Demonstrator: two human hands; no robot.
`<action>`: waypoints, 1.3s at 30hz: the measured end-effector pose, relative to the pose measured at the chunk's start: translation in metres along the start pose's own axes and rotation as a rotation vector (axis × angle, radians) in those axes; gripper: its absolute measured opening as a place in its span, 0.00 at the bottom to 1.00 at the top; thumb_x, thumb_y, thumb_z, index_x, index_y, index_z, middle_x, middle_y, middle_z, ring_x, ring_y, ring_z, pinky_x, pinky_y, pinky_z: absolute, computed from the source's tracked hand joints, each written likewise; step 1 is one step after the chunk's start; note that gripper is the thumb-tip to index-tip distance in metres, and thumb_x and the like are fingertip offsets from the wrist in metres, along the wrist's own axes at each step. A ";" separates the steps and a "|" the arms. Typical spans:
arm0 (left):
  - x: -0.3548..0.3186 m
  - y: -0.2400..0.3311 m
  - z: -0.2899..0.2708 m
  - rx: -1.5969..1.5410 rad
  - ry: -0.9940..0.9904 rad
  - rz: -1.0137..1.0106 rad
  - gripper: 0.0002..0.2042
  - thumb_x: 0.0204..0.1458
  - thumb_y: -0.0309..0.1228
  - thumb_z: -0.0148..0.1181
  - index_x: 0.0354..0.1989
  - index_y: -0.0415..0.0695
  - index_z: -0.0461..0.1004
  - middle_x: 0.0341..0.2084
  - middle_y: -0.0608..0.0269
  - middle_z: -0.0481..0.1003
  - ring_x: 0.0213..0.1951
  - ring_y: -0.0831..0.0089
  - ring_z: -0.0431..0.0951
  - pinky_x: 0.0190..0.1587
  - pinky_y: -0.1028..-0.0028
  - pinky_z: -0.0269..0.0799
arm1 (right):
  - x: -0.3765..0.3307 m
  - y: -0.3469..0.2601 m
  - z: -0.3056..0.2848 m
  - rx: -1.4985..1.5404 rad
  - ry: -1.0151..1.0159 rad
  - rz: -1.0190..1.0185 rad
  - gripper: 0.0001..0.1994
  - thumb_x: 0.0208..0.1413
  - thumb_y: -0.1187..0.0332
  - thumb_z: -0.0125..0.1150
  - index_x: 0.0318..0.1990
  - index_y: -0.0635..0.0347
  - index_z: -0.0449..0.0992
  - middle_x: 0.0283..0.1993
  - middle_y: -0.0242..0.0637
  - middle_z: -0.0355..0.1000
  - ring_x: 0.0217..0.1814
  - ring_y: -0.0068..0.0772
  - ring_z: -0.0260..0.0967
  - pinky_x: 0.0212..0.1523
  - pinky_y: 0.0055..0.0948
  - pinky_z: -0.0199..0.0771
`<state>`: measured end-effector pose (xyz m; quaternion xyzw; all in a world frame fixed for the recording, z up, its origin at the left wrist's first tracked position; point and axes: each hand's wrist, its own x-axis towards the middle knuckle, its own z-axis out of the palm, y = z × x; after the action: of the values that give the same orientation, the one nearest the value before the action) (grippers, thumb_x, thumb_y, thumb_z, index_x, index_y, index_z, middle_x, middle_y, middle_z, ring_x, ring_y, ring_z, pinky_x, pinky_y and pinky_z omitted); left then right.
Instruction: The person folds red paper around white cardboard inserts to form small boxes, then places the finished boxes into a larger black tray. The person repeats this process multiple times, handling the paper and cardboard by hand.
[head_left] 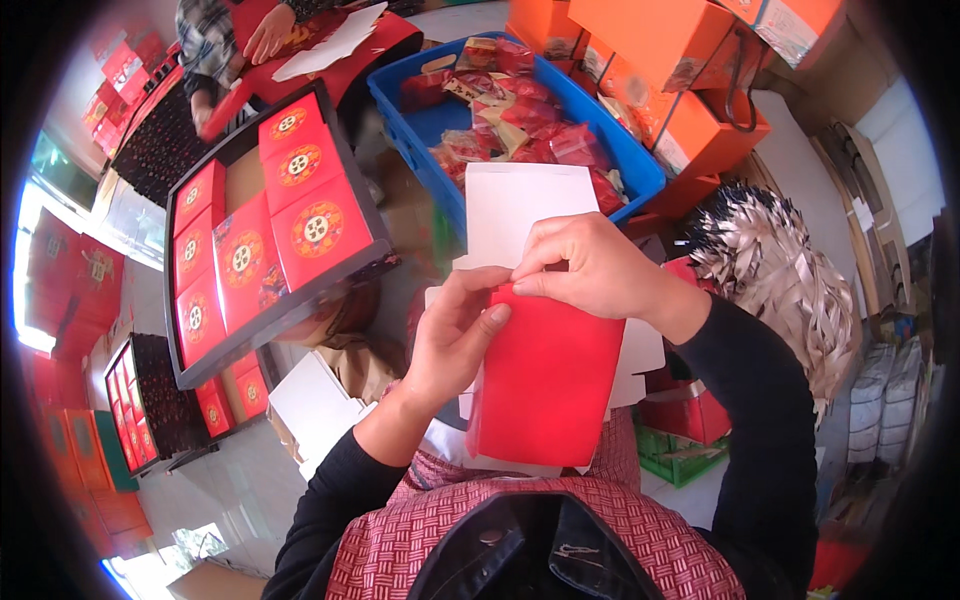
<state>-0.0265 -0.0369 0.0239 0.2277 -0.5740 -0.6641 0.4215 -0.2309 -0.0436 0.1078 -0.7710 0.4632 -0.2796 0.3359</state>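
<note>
A red cardboard carton (pixel 545 385), part folded, lies across my lap with its white inner flap (pixel 528 205) standing up on the far side. More white flaps show at its right edge. My left hand (pixel 450 335) grips the carton's upper left corner, its thumb on the red face. With thumb and fingertips pinched together, my right hand (pixel 590 265) holds the carton's top edge beside the left fingertips. Whether a small piece sits between the right fingertips is hidden.
To the left stands a black tray (pixel 380 250) of red boxes. Ahead is a blue crate (pixel 400 135) holding red packets. Orange boxes (pixel 650 110) are stacked at the far right, near a bundle of pale ribbon-like strips (pixel 785 275). Another person's hand (pixel 270 35) rests over a red table.
</note>
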 end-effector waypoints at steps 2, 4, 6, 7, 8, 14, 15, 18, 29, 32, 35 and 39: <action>0.002 -0.001 -0.001 -0.005 -0.013 0.070 0.14 0.58 0.18 0.51 0.53 0.36 0.65 0.51 0.58 0.69 0.54 0.72 0.69 0.58 0.73 0.63 | -0.003 0.004 -0.012 0.022 0.032 -0.002 0.05 0.49 0.75 0.66 0.33 0.66 0.81 0.30 0.35 0.75 0.34 0.24 0.72 0.36 0.23 0.70; 0.002 0.001 -0.004 0.018 0.004 0.079 0.12 0.58 0.18 0.50 0.51 0.36 0.66 0.50 0.59 0.70 0.51 0.74 0.71 0.56 0.74 0.64 | -0.015 0.010 -0.032 0.146 0.176 0.067 0.07 0.52 0.75 0.64 0.37 0.67 0.80 0.35 0.33 0.76 0.37 0.22 0.72 0.40 0.22 0.71; 0.003 -0.002 -0.007 0.010 -0.012 0.110 0.12 0.59 0.19 0.50 0.51 0.36 0.67 0.49 0.59 0.70 0.51 0.74 0.71 0.55 0.74 0.65 | -0.044 0.019 -0.044 0.467 0.155 0.402 0.11 0.52 0.73 0.65 0.43 0.68 0.79 0.39 0.35 0.77 0.39 0.23 0.72 0.43 0.22 0.72; 0.002 -0.001 -0.005 0.009 -0.008 0.105 0.11 0.59 0.20 0.51 0.50 0.36 0.67 0.49 0.59 0.71 0.50 0.74 0.71 0.54 0.74 0.66 | -0.055 0.028 -0.041 0.527 0.124 0.422 0.13 0.52 0.73 0.65 0.45 0.68 0.78 0.41 0.36 0.77 0.41 0.24 0.73 0.44 0.22 0.73; 0.003 0.001 -0.002 0.004 -0.020 0.098 0.11 0.59 0.20 0.51 0.50 0.36 0.67 0.49 0.59 0.71 0.50 0.74 0.71 0.54 0.74 0.66 | -0.064 0.033 -0.037 0.587 0.091 0.441 0.14 0.52 0.73 0.65 0.47 0.67 0.77 0.42 0.37 0.77 0.42 0.24 0.73 0.45 0.22 0.73; 0.005 -0.001 0.002 0.001 -0.053 0.084 0.10 0.60 0.20 0.50 0.49 0.36 0.65 0.49 0.59 0.70 0.50 0.75 0.71 0.54 0.74 0.66 | -0.072 0.025 -0.004 0.729 0.240 0.533 0.14 0.52 0.72 0.66 0.45 0.68 0.79 0.38 0.38 0.78 0.38 0.22 0.75 0.42 0.20 0.73; 0.005 -0.001 0.001 0.006 -0.065 0.089 0.10 0.60 0.20 0.50 0.49 0.36 0.65 0.49 0.58 0.70 0.50 0.75 0.71 0.54 0.73 0.66 | -0.071 0.025 0.000 0.695 0.266 0.526 0.13 0.52 0.74 0.64 0.45 0.69 0.78 0.38 0.39 0.78 0.38 0.23 0.75 0.42 0.20 0.74; 0.005 0.000 0.001 0.006 -0.084 0.097 0.10 0.60 0.19 0.49 0.50 0.36 0.65 0.49 0.58 0.70 0.51 0.74 0.71 0.55 0.73 0.66 | -0.067 0.026 0.003 0.606 0.277 0.487 0.11 0.52 0.76 0.64 0.43 0.69 0.79 0.37 0.40 0.78 0.38 0.23 0.75 0.42 0.20 0.75; 0.002 -0.003 -0.002 0.155 -0.062 0.080 0.11 0.60 0.19 0.49 0.51 0.38 0.66 0.48 0.61 0.69 0.50 0.75 0.70 0.54 0.75 0.65 | -0.056 0.029 0.010 0.270 0.154 0.220 0.08 0.56 0.73 0.61 0.41 0.63 0.81 0.42 0.38 0.78 0.46 0.25 0.74 0.48 0.25 0.72; 0.004 -0.005 -0.002 0.109 -0.056 0.111 0.09 0.60 0.19 0.48 0.48 0.37 0.67 0.48 0.60 0.70 0.49 0.76 0.70 0.54 0.76 0.65 | -0.066 0.031 0.009 0.488 0.245 0.236 0.10 0.60 0.69 0.56 0.44 0.64 0.79 0.46 0.40 0.77 0.49 0.28 0.73 0.52 0.26 0.71; 0.005 -0.003 -0.002 0.085 -0.040 0.107 0.07 0.61 0.20 0.48 0.46 0.37 0.68 0.47 0.60 0.70 0.47 0.75 0.71 0.52 0.76 0.66 | -0.085 0.041 0.012 0.827 0.544 0.341 0.11 0.62 0.68 0.55 0.45 0.65 0.78 0.45 0.40 0.77 0.48 0.29 0.74 0.52 0.28 0.72; 0.009 -0.006 -0.001 0.060 -0.054 0.108 0.07 0.61 0.20 0.48 0.45 0.37 0.68 0.47 0.59 0.70 0.47 0.75 0.71 0.52 0.76 0.66 | -0.101 0.047 0.028 0.956 0.636 0.362 0.07 0.59 0.70 0.58 0.38 0.65 0.79 0.40 0.36 0.77 0.43 0.25 0.74 0.47 0.24 0.73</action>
<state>-0.0323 -0.0448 0.0196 0.1909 -0.6161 -0.6290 0.4340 -0.2766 0.0390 0.0415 -0.3217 0.4879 -0.6121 0.5328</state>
